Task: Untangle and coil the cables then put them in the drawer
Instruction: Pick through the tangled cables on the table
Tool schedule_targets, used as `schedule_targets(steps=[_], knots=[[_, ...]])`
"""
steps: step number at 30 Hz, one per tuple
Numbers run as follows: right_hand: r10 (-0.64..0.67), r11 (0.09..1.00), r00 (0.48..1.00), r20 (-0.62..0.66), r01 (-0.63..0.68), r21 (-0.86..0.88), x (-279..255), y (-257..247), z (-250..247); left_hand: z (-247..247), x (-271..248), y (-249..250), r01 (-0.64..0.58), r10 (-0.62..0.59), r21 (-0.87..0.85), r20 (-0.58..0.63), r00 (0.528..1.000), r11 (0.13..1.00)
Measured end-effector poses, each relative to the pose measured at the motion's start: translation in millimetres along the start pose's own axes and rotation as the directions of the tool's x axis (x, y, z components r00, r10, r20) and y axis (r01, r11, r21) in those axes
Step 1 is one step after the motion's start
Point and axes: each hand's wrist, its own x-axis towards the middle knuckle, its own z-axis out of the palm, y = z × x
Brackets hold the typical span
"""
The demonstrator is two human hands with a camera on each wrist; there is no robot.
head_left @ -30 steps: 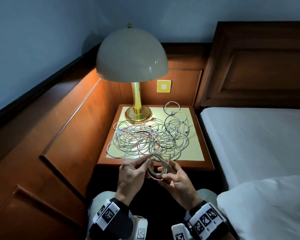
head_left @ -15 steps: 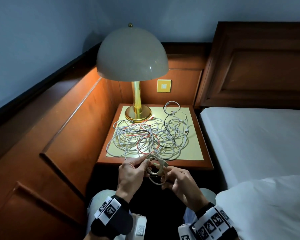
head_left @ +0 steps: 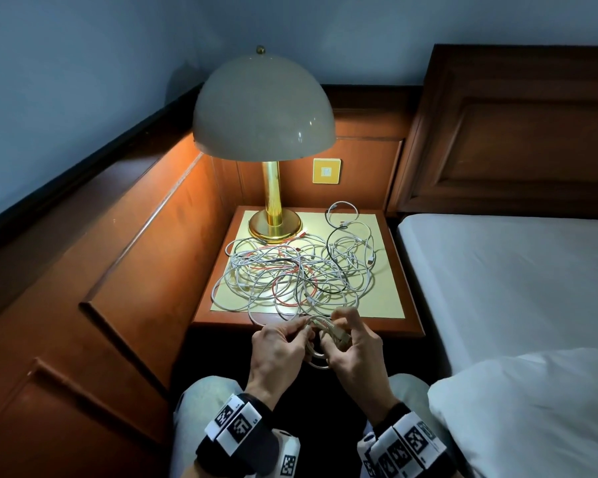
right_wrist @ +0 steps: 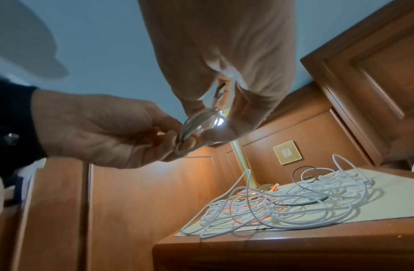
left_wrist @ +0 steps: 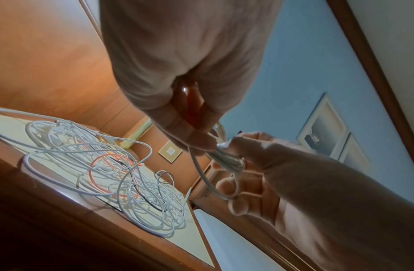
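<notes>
Both hands, left hand and right hand, pinch small white coil off nightstand's front edge; light, floppy, springy, so grip across bundled loops; tangle covers the top.

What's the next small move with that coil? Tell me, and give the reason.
Probably wrap the plug end around the coil to lock it. Both hands, left and right, pinch a small finished-looking bundle in front of the nightstand, and a plug lies across its top. The tangle still waits on top; no open drawer is in view.
</notes>
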Motion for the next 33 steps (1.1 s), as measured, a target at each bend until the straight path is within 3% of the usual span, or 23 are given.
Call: schedule_targets(steps=[4,7,11,15,17,24,29,33], knots=[[-0.182,0.98,0.983,-0.025,0.18,-0.089,0,5,-2,3,1,-3,-0.009,0.009,0.01,0.021,1.0,1.0],[-0.215,0.976,0.975,-0.051,0.213,-0.052,3,1,-4,6,0,-7,-0.047,0.045,0.036,0.042,0.998,0.998],[0.001,0.95,1.0,-0.006,0.001,0.312,12,-16,-11,10,-5,-13,0.016,-0.017,0.017,0.075,0.997,1.0],[0.217,0.767,0.976,-0.024,-0.155,0.622,20,-22,-23,9,-6,-17,0.071,-0.068,-0.032,0.085,0.994,0.997],[0.258,0.722,0.966,0.005,-0.196,0.663,20,-21,-26,7,-3,-20,0.074,-0.07,-0.048,0.079,0.994,0.996],[0.279,0.883,0.96,-0.004,-0.255,0.394,19,-6,-28,-6,-2,-16,-0.006,0.02,-0.121,0.111,0.994,0.993],[0.258,0.959,0.947,0.193,-0.276,0.071,27,-5,-26,-11,-4,-7,0.048,0.003,-0.279,0.179,0.984,0.959],[0.278,0.914,0.854,0.44,-0.375,0.152,35,-10,-29,-16,1,-10,0.041,0.005,-0.263,0.174,0.985,0.964]])
